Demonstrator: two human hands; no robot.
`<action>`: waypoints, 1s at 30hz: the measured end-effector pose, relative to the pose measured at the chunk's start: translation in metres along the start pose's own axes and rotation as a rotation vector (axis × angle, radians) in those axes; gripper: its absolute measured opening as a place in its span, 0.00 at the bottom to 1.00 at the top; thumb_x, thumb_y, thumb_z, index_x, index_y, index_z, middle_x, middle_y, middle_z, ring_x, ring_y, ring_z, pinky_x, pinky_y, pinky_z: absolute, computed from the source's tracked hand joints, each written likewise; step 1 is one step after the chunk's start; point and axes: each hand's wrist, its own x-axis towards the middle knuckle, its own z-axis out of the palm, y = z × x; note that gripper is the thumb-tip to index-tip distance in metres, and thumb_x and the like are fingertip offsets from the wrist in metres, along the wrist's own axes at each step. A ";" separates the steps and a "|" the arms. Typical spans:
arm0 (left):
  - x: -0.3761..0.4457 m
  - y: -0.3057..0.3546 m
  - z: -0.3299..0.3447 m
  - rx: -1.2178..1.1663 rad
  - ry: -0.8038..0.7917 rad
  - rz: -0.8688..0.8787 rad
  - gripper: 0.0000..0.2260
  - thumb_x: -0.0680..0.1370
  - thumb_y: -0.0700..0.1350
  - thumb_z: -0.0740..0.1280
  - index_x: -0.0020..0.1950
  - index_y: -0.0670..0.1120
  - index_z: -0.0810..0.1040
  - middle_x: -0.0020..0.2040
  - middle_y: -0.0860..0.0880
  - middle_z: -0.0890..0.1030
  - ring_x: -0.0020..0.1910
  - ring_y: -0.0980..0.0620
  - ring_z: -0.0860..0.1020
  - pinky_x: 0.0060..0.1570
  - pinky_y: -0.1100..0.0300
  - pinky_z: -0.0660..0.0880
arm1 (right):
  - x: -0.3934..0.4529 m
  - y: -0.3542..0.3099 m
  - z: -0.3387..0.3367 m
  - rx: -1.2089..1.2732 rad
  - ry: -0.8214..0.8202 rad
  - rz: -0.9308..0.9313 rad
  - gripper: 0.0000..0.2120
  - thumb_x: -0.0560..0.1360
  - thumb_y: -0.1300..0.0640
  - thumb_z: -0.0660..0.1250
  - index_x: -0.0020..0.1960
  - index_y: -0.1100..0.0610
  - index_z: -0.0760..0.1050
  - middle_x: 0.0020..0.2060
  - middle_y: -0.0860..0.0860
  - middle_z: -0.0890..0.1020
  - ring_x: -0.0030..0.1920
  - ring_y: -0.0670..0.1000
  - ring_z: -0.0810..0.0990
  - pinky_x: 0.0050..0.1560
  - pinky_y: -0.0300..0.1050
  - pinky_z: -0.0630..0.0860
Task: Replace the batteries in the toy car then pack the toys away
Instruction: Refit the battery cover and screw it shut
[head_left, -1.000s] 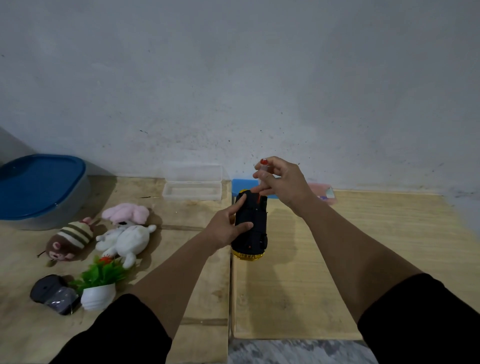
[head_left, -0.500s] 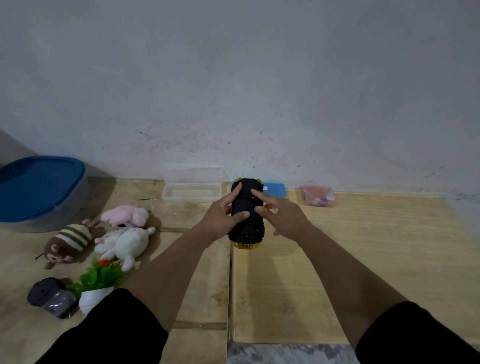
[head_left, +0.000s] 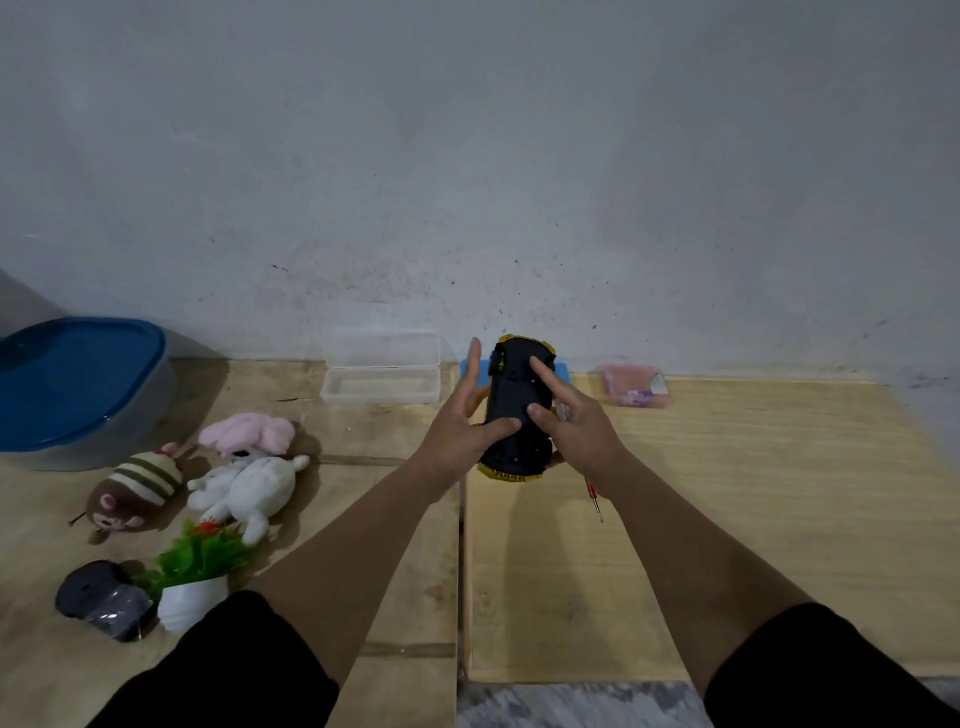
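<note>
Holding the toy car (head_left: 516, 410) above the wooden table (head_left: 727, 493), both hands work on its black underside, which faces the camera with a yellow rim showing at its near and far ends; the left hand (head_left: 460, 436) grips the car's left flank, its thumb pressed across the underside while the other fingers (head_left: 474, 364) stand straight up and apart beside the body; the right hand (head_left: 576, 431) cradles the right flank, its index finger and thumb spread and both touching the black surface, so the fingers are apart rather than curled, and the same hand keeps a small screwdriver (head_left: 595, 501) tucked under the palm, the red handle and thin shaft poking out below the wrist toward the table; whether the battery cover is on or off cannot be told from this angle. Behind the car, against the wall, lies a blue flat object (head_left: 563, 371), mostly hidden; to its left sits an open clear plastic case (head_left: 382, 382), and to its right a small pink packet (head_left: 636, 392). Farther left a large tub with a blue lid (head_left: 78, 374) rests near the wall; in front of it lie a pink plush (head_left: 247, 434), a white plush (head_left: 254, 488) and a brown striped plush (head_left: 132, 491), close together; nearer the camera stand a small potted plant (head_left: 195, 577) in a white pot and, just beside it, a dark grey object (head_left: 101, 597).
</note>
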 end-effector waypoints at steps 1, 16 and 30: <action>0.001 0.000 -0.002 -0.023 -0.003 -0.041 0.43 0.75 0.42 0.71 0.70 0.74 0.45 0.76 0.53 0.60 0.72 0.52 0.66 0.55 0.55 0.78 | 0.000 0.002 -0.002 0.030 0.015 0.012 0.26 0.78 0.58 0.62 0.72 0.41 0.60 0.60 0.44 0.74 0.58 0.52 0.77 0.39 0.44 0.82; -0.002 0.005 0.007 0.558 0.114 -0.002 0.35 0.73 0.45 0.72 0.76 0.48 0.60 0.69 0.49 0.73 0.66 0.49 0.73 0.64 0.55 0.71 | 0.008 -0.032 0.003 -0.422 0.230 0.109 0.37 0.70 0.33 0.63 0.72 0.32 0.47 0.70 0.54 0.68 0.61 0.58 0.74 0.36 0.48 0.81; -0.007 0.002 -0.009 0.026 -0.142 -0.331 0.37 0.71 0.51 0.73 0.76 0.55 0.58 0.69 0.44 0.72 0.62 0.44 0.76 0.64 0.46 0.72 | -0.008 -0.027 -0.013 -0.016 -0.003 0.123 0.21 0.74 0.53 0.69 0.64 0.43 0.69 0.47 0.49 0.75 0.27 0.41 0.70 0.41 0.55 0.83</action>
